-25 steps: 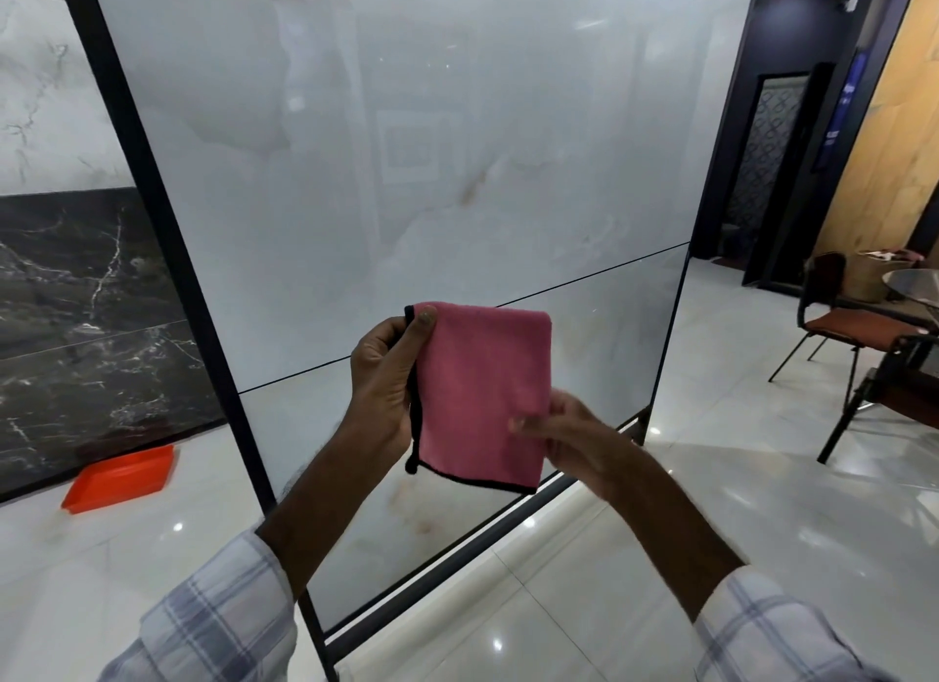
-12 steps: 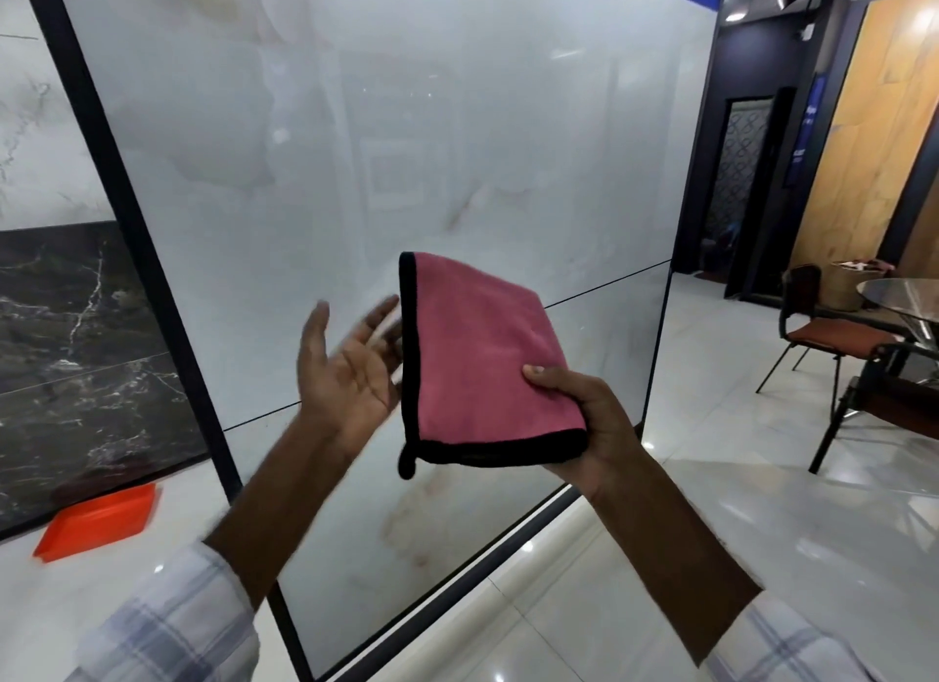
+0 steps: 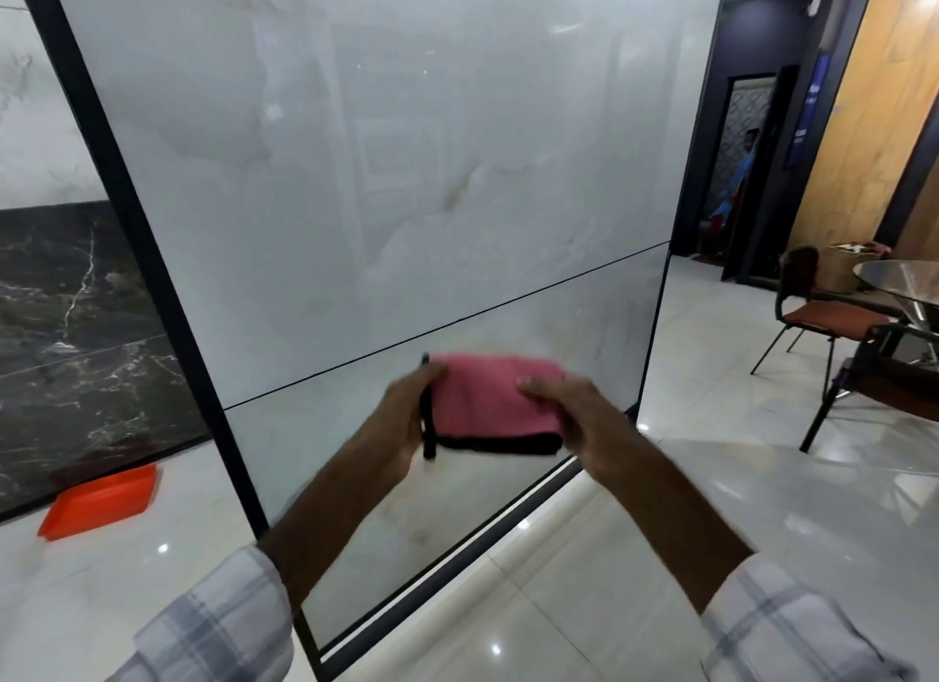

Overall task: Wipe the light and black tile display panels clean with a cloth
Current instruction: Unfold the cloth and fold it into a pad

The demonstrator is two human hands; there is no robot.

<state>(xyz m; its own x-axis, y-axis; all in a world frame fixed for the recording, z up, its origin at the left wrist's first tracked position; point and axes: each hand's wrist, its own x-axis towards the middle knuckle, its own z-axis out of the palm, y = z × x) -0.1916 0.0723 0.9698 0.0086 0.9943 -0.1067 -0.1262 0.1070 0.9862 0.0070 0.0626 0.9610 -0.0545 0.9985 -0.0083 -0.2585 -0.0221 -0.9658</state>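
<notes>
A folded pink cloth (image 3: 488,402) with a black hem is held flat between both hands, in front of the lower part of the light tile panel (image 3: 386,173). My left hand (image 3: 404,417) grips its left edge. On the right, my right hand (image 3: 574,412) holds the other edge, thumb on top. The cloth is apart from the panel. A black marble tile panel (image 3: 76,336) stands behind at the left. Both hands are motion-blurred.
A black frame post (image 3: 152,275) edges the light panel. An orange tray (image 3: 101,501) lies on the glossy floor at the left. A chair (image 3: 823,321) and a glass table (image 3: 904,280) stand at the right, before a dark doorway.
The left hand, open and apart from the cloth half a second ago, now grips its left edge. The cloth has dropped lower and lies flatter, folded between both hands.
</notes>
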